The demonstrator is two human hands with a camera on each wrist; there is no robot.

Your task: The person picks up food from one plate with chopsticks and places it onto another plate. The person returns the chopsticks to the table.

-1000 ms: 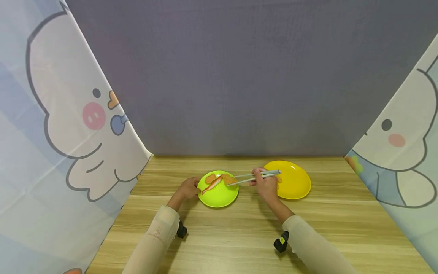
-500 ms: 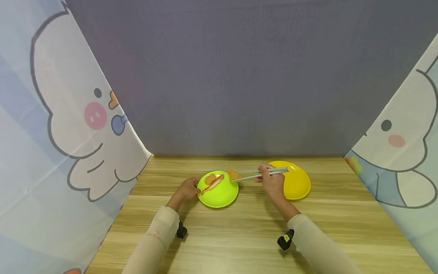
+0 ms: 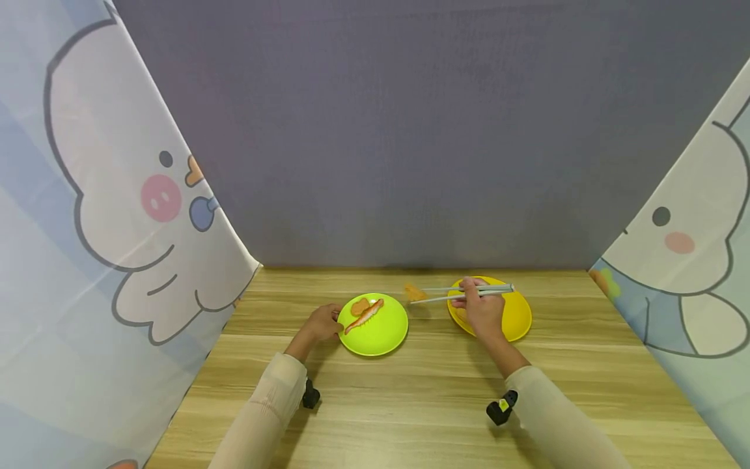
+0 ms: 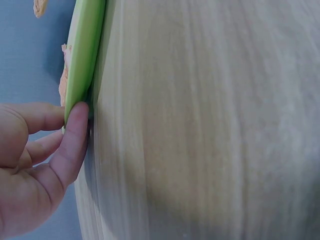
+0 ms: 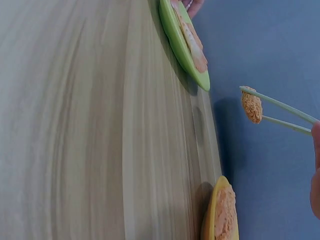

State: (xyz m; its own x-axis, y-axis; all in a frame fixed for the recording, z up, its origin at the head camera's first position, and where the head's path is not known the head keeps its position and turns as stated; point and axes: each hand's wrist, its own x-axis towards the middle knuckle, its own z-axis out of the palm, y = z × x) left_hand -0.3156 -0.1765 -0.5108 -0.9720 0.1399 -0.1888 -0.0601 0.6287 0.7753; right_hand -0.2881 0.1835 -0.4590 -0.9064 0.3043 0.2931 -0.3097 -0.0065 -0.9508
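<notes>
My left hand (image 3: pixel 323 322) pinches the left rim of a lime-green plate (image 3: pixel 377 339), thumb and fingers on either side of the rim in the left wrist view. On that plate lie a red-and-white shrimp (image 3: pixel 364 316) and a brown nugget-like piece (image 3: pixel 360 306). My right hand (image 3: pixel 484 312) grips a pair of pale chopsticks (image 3: pixel 438 299). Between their tips is a breaded, crumb-coated nugget (image 5: pixel 251 105), raised above the table in the gap between the two plates. The right hand itself is over the yellow plate (image 3: pixel 518 316), covering part of it.
Breaded food (image 5: pixel 226 212) lies in the yellow plate, partly hidden by my right hand in the head view. Both plates stand on a wood-grain table (image 3: pixel 375 404). A grey wall (image 3: pixel 375 143) rises behind, with cartoon-print cloths (image 3: pixel 117 195) at the sides.
The chopsticks have lifted the breaded nugget off the green plate and carried it right, toward the yellow plate. My right hand has moved right with them. The left hand stays on the green plate.
</notes>
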